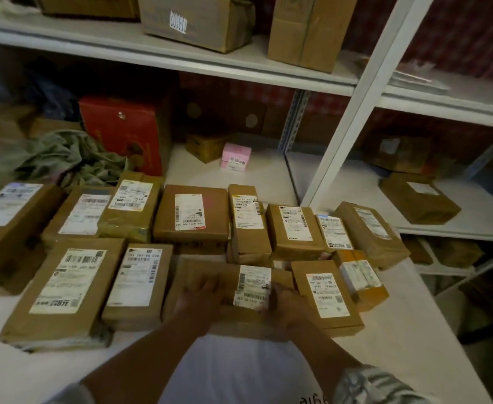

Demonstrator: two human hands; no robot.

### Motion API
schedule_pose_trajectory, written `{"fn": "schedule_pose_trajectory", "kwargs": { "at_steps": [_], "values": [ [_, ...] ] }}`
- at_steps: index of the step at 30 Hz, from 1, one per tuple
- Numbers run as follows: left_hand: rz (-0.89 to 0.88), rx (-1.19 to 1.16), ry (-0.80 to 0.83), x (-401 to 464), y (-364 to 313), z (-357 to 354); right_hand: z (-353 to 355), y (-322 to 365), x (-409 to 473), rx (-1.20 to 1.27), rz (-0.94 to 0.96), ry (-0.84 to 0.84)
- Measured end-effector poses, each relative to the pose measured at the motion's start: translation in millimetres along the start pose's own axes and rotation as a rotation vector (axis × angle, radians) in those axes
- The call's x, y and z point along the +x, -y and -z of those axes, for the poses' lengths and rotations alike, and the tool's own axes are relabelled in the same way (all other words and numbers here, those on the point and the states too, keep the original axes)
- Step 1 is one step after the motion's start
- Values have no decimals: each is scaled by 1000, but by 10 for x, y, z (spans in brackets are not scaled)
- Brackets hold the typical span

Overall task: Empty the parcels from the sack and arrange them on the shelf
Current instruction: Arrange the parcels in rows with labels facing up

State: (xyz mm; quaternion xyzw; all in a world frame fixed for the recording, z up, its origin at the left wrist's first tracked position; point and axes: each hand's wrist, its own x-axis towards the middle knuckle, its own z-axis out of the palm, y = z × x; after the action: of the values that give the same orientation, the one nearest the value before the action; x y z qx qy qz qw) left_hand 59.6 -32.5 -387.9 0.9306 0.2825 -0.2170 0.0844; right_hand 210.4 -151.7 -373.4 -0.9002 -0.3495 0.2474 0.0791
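Note:
Several brown cardboard parcels with white labels lie in two rows on the white shelf board point(268, 173). In the front row, a flat brown parcel point(230, 275) with a white barcode label lies between its neighbours. My left hand point(201, 298) rests on its left part and my right hand point(286, 304) grips its right near edge; both hold it. A crumpled grey-green sack point(64, 158) lies at the back left of the board, behind the parcels.
A red box point(122, 132), a small yellow-brown box point(204, 147) and a pink box point(236, 156) stand at the back. More cartons sit on the upper shelf point(181, 53). A white upright post point(365, 97) divides off the right bay, where a further parcel point(420, 196) lies.

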Motion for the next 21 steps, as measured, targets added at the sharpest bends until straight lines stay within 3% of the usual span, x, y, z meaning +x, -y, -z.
{"fn": "schedule_pose_trajectory", "kwargs": {
  "at_steps": [3, 7, 11, 15, 17, 21],
  "values": [
    [38, -66, -40, 128, 94, 69, 157, 49, 164, 55, 35, -84],
    [42, -280, -179, 386, 198, 334, 287, 183, 379, 353, -115, -83],
    [-16, -465, -197, 744, 220, 455, 293, 271, 508, 476, -61, -93],
    [45, -1027, -139, 925, 100, 532, 188, 460, 652, 538, -103, -48],
    [128, -1196, -111, 940, 56, 573, 159, 557, 652, 508, -89, 24],
    [224, -1127, -158, 944, 79, 639, 135, 593, 723, 464, -147, -49]
  ]
}}
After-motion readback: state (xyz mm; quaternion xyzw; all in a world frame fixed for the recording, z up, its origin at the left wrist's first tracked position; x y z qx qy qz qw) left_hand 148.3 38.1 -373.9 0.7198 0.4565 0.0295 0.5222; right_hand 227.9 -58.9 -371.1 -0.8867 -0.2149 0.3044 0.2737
